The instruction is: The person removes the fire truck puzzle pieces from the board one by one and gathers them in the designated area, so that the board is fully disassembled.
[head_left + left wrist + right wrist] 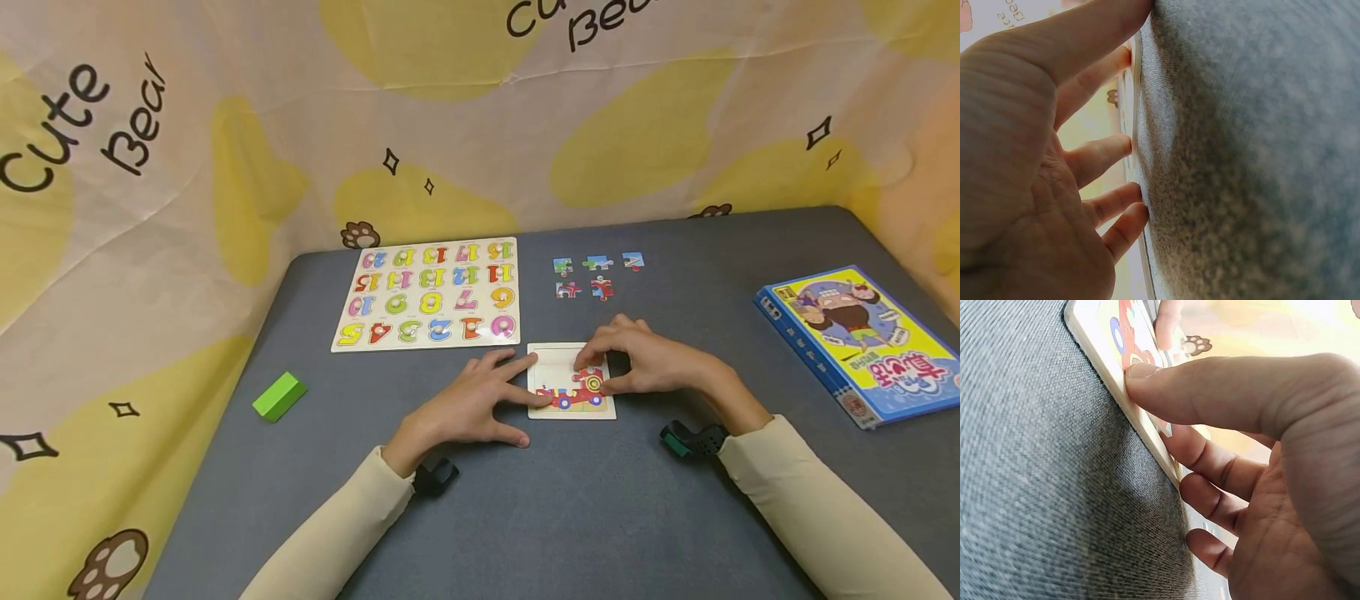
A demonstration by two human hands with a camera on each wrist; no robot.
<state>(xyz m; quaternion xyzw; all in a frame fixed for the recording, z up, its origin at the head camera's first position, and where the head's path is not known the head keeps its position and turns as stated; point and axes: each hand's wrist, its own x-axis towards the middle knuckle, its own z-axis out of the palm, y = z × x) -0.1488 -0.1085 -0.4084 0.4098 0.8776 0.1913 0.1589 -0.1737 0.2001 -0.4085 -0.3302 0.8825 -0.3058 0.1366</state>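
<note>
A small wooden puzzle board (553, 358) lies on the table, with a red vehicle picture (562, 400) in its lower part. My left hand (476, 400) has its fingers spread, some fingertips resting on the board's left side; its thumb is off the board. In the left wrist view the fingers (1100, 153) reach the board's edge. At the board's right side my right hand (651, 358) pinches a red puzzle piece with a yellow ring (593, 380) between thumb and index finger. The right wrist view shows the thumb (1191, 390) over the piece, hiding much of it.
Several loose puzzle pieces (597, 262) lie behind the board. A number board (412, 292) is at the back left, a green block (280, 397) at the left. A blue and yellow box (862, 342) lies at the right. A patterned cloth (465, 125) hangs behind the table.
</note>
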